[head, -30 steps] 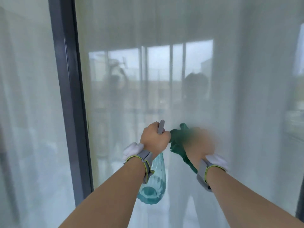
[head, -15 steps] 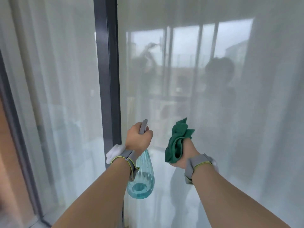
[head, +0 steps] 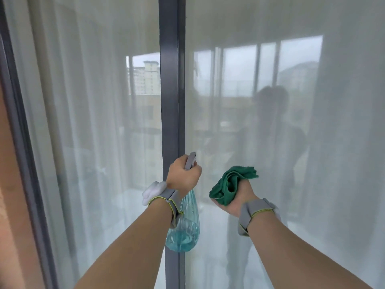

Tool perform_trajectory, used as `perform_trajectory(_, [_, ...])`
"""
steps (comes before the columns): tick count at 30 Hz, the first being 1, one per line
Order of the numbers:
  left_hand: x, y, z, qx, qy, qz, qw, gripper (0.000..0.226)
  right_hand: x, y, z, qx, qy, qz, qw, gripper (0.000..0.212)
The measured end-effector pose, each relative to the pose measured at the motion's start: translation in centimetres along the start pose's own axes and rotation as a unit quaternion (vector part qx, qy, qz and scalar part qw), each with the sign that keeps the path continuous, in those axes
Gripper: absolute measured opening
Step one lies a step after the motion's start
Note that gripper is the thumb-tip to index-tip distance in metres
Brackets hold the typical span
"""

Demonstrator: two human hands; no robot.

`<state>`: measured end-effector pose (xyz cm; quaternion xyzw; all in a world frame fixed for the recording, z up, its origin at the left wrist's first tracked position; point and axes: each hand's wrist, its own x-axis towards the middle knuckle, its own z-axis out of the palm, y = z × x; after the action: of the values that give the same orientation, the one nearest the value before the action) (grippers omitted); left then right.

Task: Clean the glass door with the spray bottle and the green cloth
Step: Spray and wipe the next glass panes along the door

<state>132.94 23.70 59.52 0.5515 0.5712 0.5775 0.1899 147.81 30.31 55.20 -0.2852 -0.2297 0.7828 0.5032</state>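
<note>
Your left hand [head: 183,176] grips the bottle [head: 183,228], nozzle toward the glass [head: 270,122]. Your right hand [head: 235,197] clutches the cloth [head: 231,184], nearer the right pane.

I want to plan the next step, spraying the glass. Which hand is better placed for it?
Left. The left hand already grips the spray bottle with its nozzle raised toward the glass door. The right hand only holds the green cloth.

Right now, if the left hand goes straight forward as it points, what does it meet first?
Probably the dark door frame: the left hand, gripping the spray bottle, is directly in front of it. Depth is unclear.
</note>
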Motion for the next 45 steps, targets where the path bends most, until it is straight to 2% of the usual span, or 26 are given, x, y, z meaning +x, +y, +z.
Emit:
perform_trajectory(3, [1.8, 0.2, -0.7, -0.023, -0.017, -0.004, 1.0, 0.01, 0.7, 1.8, -0.2, 0.049, -0.005, -0.034, 0.998, 0.027])
perform_trajectory(6, [3.8, 0.0, -1.0, -0.025, -0.051, 0.014, 0.998, 0.019, 1.6, 3.6, 0.1, 0.11, -0.02, -0.087, 0.99, 0.031])
perform_trajectory(10, [5.2, -0.8, -0.9, -0.038, -0.072, 0.015, 0.997, 0.021, 3.1, 5.9, 0.5, 0.166, -0.056, -0.064, 0.982, 0.027])
perform_trajectory(13, [5.9, -1.4, -0.6, -0.053, -0.065, 0.005, 0.996, 0.019, 4.6, 6.8, 1.0, 0.167, -0.033, -0.057, 0.984, 0.029])
perform_trajectory(16, [5.8, -2.4, -0.1, -0.047, -0.071, 0.01, 0.996, 0.023, 5.4, 6.9, 1.5, 0.169, -0.019, -0.046, 0.984, 0.059])
perform_trajectory(17, [5.7, -2.8, 0.1, -0.043, -0.073, 0.01, 0.996, 0.022, 5.4, 6.7, 1.5, 0.168, -0.011, -0.042, 0.985, 0.062])
perform_trajectory(20, [5.4, -3.7, 0.4, -0.027, -0.076, 0.013, 0.997, 0.018, 5.5, 6.2, 1.7, 0.177, 0.046, -0.051, 0.982, 0.055])
perform_trajectory(22, [5.5, -3.8, 0.2, -0.02, -0.074, 0.016, 0.997, 0.018, 5.7, 5.9, 2.2, 0.194, 0.052, -0.061, 0.978, 0.055])
perform_trajectory(27, [6.0, -3.6, -0.4, -0.015, -0.064, 0.018, 0.998, 0.022, 4.9, 4.2, 4.2, 0.173, 0.015, -0.115, 0.978, 0.056])
perform_trajectory(31, [7.0, -2.4, -1.1, -0.019, -0.06, 0.023, 0.998, 0.02, 4.8, 1.8, 5.6, 0.118, -0.058, -0.094, 0.987, 0.064])
perform_trajectory(33, [7.8, -1.5, -1.3, -0.022, -0.055, 0.029, 0.998, 0.014, 4.2, 0.3, 6.9, 0.077, -0.088, -0.109, 0.987, 0.059])
perform_trajectory(36, [8.8, -0.8, -1.4, -0.027, -0.056, 0.036, 0.997, 0.007, 3.3, -1.2, 8.4, -0.005, -0.043, -0.188, 0.981, 0.049])
perform_trajectory(37, [9.2, -0.4, -1.4, -0.028, -0.055, 0.039, 0.997, 0.007, 3.1, -1.7, 8.8, -0.032, -0.003, -0.232, 0.972, 0.049])
perform_trajectory(39, [10.0, 0.3, -1.5, -0.025, -0.052, 0.045, 0.997, 0.007, 2.7, -2.7, 9.3, -0.101, 0.089, -0.348, 0.928, 0.049])
perform_trajectory(42, [11.1, 2.4, -1.5, -0.041, -0.054, 0.051, 0.996, 0.006, 1.6, -4.4, 8.8, -0.238, 0.211, -0.486, 0.814, 0.038])
perform_trajectory(44, [11.4, 3.4, -1.7, -0.043, -0.051, 0.053, 0.996, 0.008, 1.3, -4.9, 7.7, -0.35, 0.293, -0.504, 0.734, 0.041])
perform_trajectory(45, [11.6, 3.8, -1.7, -0.047, -0.053, 0.054, 0.996, 0.012, 1.4, -5.1, 7.1, -0.394, 0.304, -0.519, 0.695, 0.042])
